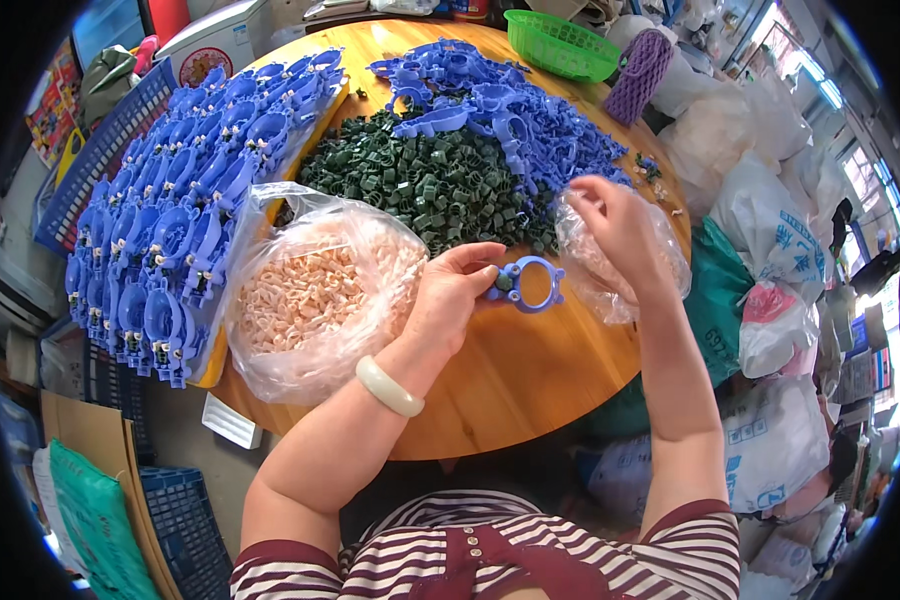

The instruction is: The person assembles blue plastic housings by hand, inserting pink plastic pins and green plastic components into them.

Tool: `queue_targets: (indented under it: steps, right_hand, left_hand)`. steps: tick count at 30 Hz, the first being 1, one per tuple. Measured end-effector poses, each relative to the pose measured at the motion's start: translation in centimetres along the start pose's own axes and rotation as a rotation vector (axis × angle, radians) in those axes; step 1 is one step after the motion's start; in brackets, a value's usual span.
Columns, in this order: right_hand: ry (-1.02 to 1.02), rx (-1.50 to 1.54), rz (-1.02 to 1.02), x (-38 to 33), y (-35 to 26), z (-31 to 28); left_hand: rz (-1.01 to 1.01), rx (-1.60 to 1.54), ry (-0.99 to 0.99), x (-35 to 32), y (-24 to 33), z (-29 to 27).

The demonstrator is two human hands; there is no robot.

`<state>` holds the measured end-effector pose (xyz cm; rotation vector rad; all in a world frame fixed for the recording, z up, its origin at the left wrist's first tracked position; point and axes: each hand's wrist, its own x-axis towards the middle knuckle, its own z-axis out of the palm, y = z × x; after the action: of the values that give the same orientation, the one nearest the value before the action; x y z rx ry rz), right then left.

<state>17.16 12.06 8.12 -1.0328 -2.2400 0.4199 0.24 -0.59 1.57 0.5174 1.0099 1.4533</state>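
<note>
Left hand (454, 292) pinches blue, ring-shaped plastic part (519, 291) by its left end; I judge it light, stiff; I'd hold there. Right hand (615, 222) apart; whether holding, I can't tell.

Surface (490, 405): varnished wood, smooth, semi-gloss, grain visible. Ring-shaped piece (519, 291): blue moulded plastic, smooth, slight sheen. Heaped blue pieces (515, 130) and racked blue pieces (170, 225): like plastic, light gloss. Dark green pieces (420, 180): plastic, low sheen. Large bag (290, 382): clear plastic film, glossy, creased. Bangle (389, 387): pale, polished, smooth; material uncertain. Bright green basket (545, 45): glossy openwork plastic. Purple sleeve (642, 75): knitted yarn, matt, rough. Striped top (415, 560): soft matt cloth. Board (80, 440): brown cardboard, matt.
</note>
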Motion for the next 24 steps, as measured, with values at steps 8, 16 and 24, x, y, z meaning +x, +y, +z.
queue_targets:
  steps: [8,16,24]
  right_hand:
    - [-0.09,-0.404,-0.162,10.1,5.8,5.9]
    - [0.013,-0.11,-0.226,7.3,4.1,3.0]
    - [-0.312,0.793,0.144,-3.5,0.8,0.4]
  left_hand:
    - [0.004,0.0,-0.031,0.0,0.0,-0.1]
    - [-0.006,-0.031,-0.046,0.1,0.0,-0.2]
    - [-0.087,-0.008,-0.103,-0.1,0.0,0.0]
